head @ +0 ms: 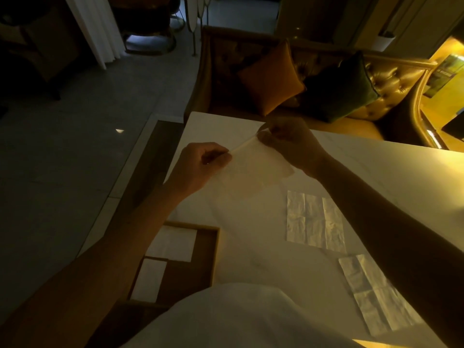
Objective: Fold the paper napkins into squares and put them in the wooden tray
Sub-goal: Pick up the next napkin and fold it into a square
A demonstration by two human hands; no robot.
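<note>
A: Take the wooden tray [200, 267] as the mark. What are the hands doing?

B: Both are up over the white table [376, 172], beyond the tray. The left hand [200, 167] pinches one top corner of a thin paper napkin [256, 177] between thumb and fingers. The right hand [288, 144] pinches the other top corner, further from the tray. The top edge is stretched taut between them.

A: And the sheet itself?

B: It hangs down from the pinched edge toward the person; it is pale against the pale table, so I cannot tell where its lower edge ends.

A: Anything in the tray?

B: Two folded white napkins. The larger one [173, 243] lies in the far part of the tray, the smaller one [149, 280] just nearer the person, close beside it.

A: What else is on the table?

B: To the right of the tray, well apart from it, a creased silvery sheet [315, 221] lies flat. A second silvery sheet [379, 292] lies nearer the person, partly under the right forearm.

A: Beyond the table?

B: A tufted sofa with an orange cushion [271, 79] and a dark green cushion [341, 89].
</note>
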